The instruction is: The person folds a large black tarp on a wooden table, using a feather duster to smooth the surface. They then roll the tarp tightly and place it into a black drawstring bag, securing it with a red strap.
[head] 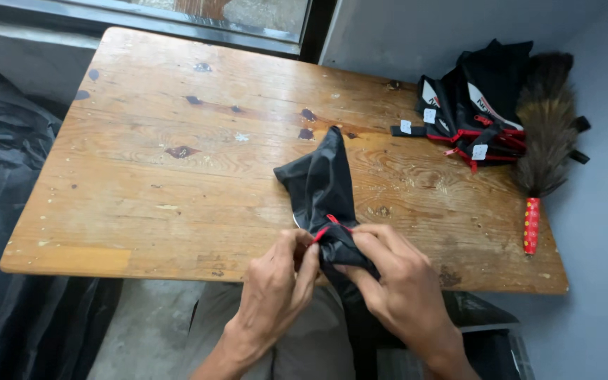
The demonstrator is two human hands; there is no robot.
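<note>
At the surface's (142,211) near edge, both hands grip a black pouch (321,190).
Left hand (276,285) and right hand (395,281) pinch its red-trimmed end.

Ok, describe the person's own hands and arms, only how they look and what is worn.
Both the left hand and right hand are bare: no gloves, rings, watch or bracelets show. The forearms are uncovered too, with no sleeves reaching into view. Fingernails are short and plain.

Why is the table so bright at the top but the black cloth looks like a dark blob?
In the head view, daylight from the window shines on the far end of the wooden table; the black cloth held by the left hand and right hand hides its folds; the picture is sharp.
</note>
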